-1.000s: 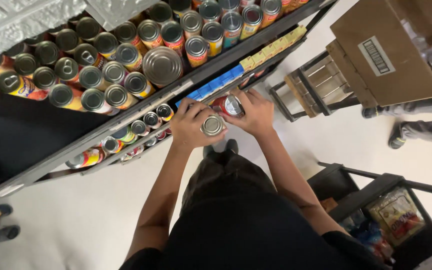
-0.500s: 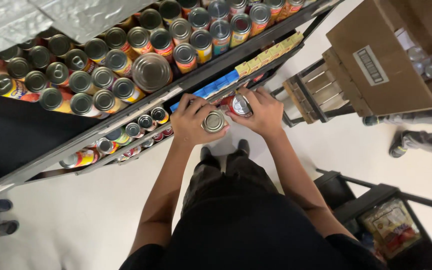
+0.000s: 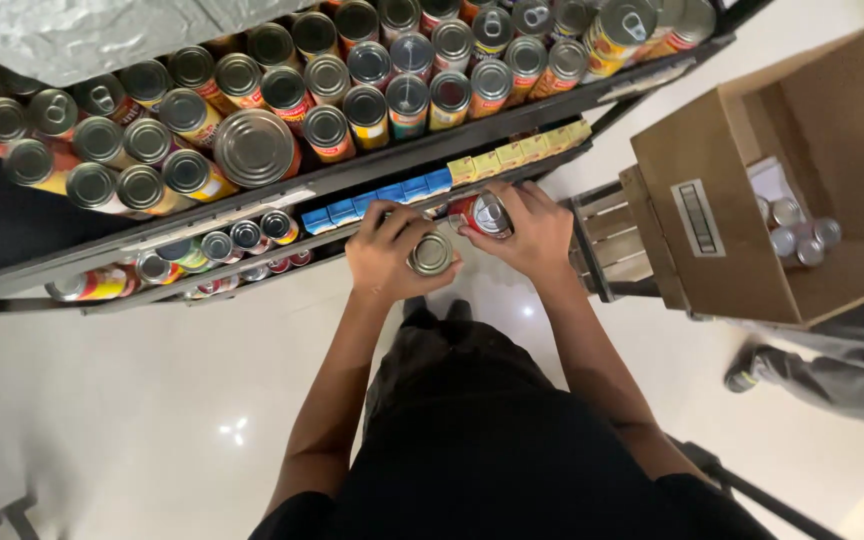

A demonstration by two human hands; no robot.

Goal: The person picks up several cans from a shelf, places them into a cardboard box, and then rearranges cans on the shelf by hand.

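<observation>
I have my left hand [image 3: 384,255] closed around a small silver-topped metal can [image 3: 431,253], lid facing the camera, held just in front of the edge of the lower black shelf [image 3: 252,262]. My right hand [image 3: 530,232] is wrapped around a second small can with a red label and a pull-tab lid [image 3: 482,213], tilted toward the shelf, touching or nearly touching the first can. To do this well, I judge each can should go in upright and be pushed back until it meets the row, one hand at a time so neither slips.

The lower shelf holds a line of similar small cans [image 3: 214,248]. The upper shelf [image 3: 372,170] is packed with upright tins [image 3: 367,105], plus one wide silver-lidded tin [image 3: 254,148]. The open brown cardboard box [image 3: 697,230] on the right has a few small silver cans [image 3: 798,236] left at its bottom.
</observation>
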